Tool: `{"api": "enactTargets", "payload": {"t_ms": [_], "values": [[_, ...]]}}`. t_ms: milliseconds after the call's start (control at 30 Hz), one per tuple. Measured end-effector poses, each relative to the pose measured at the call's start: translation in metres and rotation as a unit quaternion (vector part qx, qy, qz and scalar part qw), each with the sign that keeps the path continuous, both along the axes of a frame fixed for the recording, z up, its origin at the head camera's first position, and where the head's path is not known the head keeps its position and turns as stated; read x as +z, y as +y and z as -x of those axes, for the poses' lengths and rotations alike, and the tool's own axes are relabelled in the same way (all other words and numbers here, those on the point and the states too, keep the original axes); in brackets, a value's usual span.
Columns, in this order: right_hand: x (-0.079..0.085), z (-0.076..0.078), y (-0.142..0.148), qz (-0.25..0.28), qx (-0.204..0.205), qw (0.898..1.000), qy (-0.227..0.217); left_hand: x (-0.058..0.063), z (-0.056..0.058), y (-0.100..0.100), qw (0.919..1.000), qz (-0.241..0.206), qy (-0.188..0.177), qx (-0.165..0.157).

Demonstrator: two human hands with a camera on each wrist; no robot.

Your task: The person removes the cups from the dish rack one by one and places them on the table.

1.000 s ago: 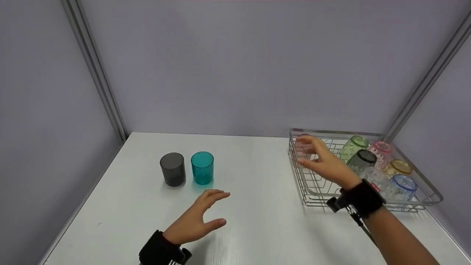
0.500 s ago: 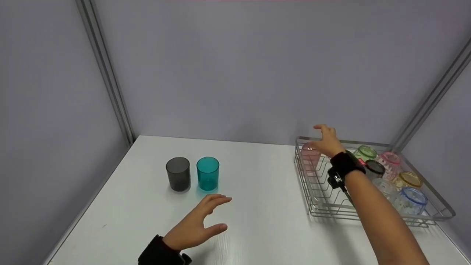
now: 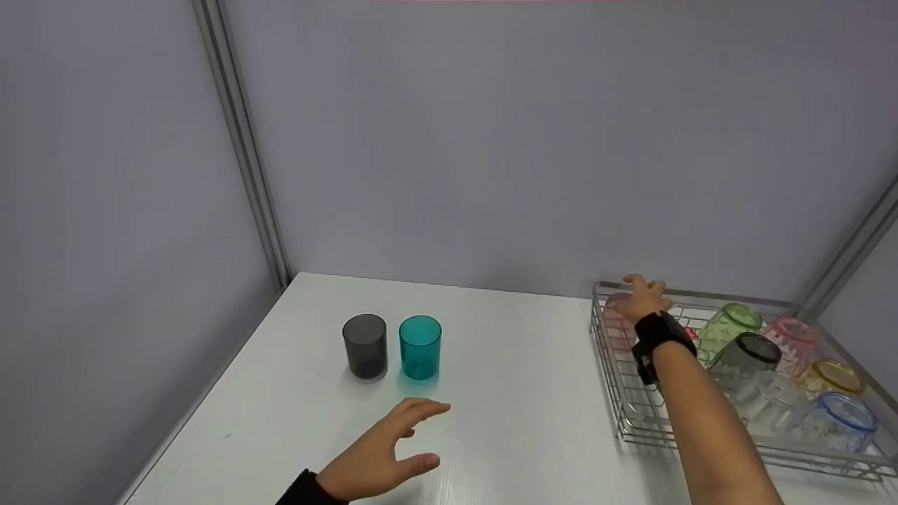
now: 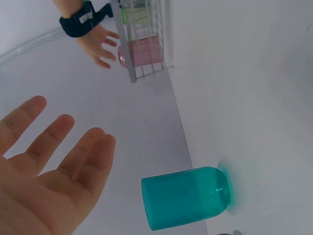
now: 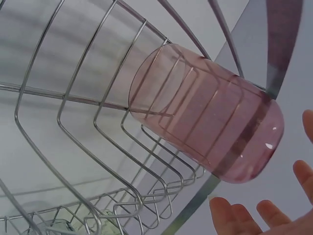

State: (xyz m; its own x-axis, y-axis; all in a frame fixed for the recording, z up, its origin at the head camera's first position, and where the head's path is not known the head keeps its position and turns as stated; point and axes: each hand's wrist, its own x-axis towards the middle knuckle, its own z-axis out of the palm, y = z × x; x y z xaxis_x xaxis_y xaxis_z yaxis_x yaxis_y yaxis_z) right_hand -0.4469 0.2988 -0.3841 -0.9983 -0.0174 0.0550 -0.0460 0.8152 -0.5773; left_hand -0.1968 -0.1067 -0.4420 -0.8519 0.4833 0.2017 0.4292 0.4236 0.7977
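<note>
My right hand [image 3: 644,300] reaches into the far left corner of the wire basket [image 3: 729,297], its fingers spread. Beside it a smooth pink see-through cup [image 5: 215,122] leans upside down against the basket wires. The right wrist view has the fingertips [image 5: 227,215] near the cup's rounded base, with a gap between. My left hand [image 3: 382,449] hovers over the front of the table, thumb and fingers apart, holding nothing. Just beyond it stand an upright teal cup [image 3: 420,351] and a dark grey cup [image 3: 366,347], side by side.
Several upturned cups fill the basket's right part: green [image 3: 733,326], black [image 3: 747,356], ridged pink [image 3: 793,347], amber [image 3: 831,379], clear [image 3: 772,401] and blue [image 3: 845,421]. Grey panels [image 3: 526,140] wall in the white table [image 3: 519,365] at the back and sides.
My right hand has moved from above the basket's left side to its far corner and down beside the smooth pink cup. My left hand keeps its pose; the head view has turned right.
</note>
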Motion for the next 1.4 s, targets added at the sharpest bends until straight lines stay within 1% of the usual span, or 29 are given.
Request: {"api": "enactTargets", "payload": {"t_ms": [100,133,167,333,367,567,767,900,1033,1200,1267,1400], "values": [[-0.001,0.0,0.003,-0.001,-0.003,1.0,-0.007,0.0,0.001,0.001,1.0,0.004,-0.007,-0.002],[-0.003,-0.001,0.003,-0.003,-0.005,1.0,0.0,0.0,0.002,0.001,0.9999,0.005,-0.009,-0.003],[-0.003,-0.001,0.003,-0.003,-0.006,1.0,-0.003,0.0,0.002,0.001,0.9999,0.006,-0.011,-0.004],[-0.009,-0.001,0.001,0.013,-0.01,1.0,-0.008,0.003,0.002,0.0,0.9996,-0.001,-0.023,-0.013],[-0.008,-0.002,0.0,0.014,-0.008,1.0,-0.017,0.003,0.002,-0.001,0.9996,-0.003,-0.025,-0.014],[-0.004,-0.009,-0.006,-0.008,-0.016,1.0,-0.02,0.004,0.003,-0.001,0.9995,0.0,-0.028,-0.016],[0.003,-0.028,0.008,-0.016,-0.04,0.999,-0.02,0.009,0.013,0.006,0.999,0.003,-0.02,-0.039],[0.007,-0.038,0.015,-0.001,-0.061,0.998,0.0,0.012,0.017,0.009,0.9987,-0.004,-0.011,-0.049],[0.016,-0.047,0.022,0.028,-0.077,0.996,0.025,0.014,0.02,0.011,0.9983,-0.016,-0.008,-0.055],[0.04,-0.06,0.026,0.051,-0.091,0.993,0.059,0.017,0.027,0.013,0.9983,-0.025,0.008,-0.052],[0.049,-0.064,0.024,0.059,-0.082,0.992,0.077,0.019,0.029,0.011,0.9985,-0.026,0.017,-0.046],[0.061,-0.075,0.012,0.079,-0.044,0.99,0.106,0.022,0.028,0.008,0.9988,-0.028,0.024,-0.032]]}}
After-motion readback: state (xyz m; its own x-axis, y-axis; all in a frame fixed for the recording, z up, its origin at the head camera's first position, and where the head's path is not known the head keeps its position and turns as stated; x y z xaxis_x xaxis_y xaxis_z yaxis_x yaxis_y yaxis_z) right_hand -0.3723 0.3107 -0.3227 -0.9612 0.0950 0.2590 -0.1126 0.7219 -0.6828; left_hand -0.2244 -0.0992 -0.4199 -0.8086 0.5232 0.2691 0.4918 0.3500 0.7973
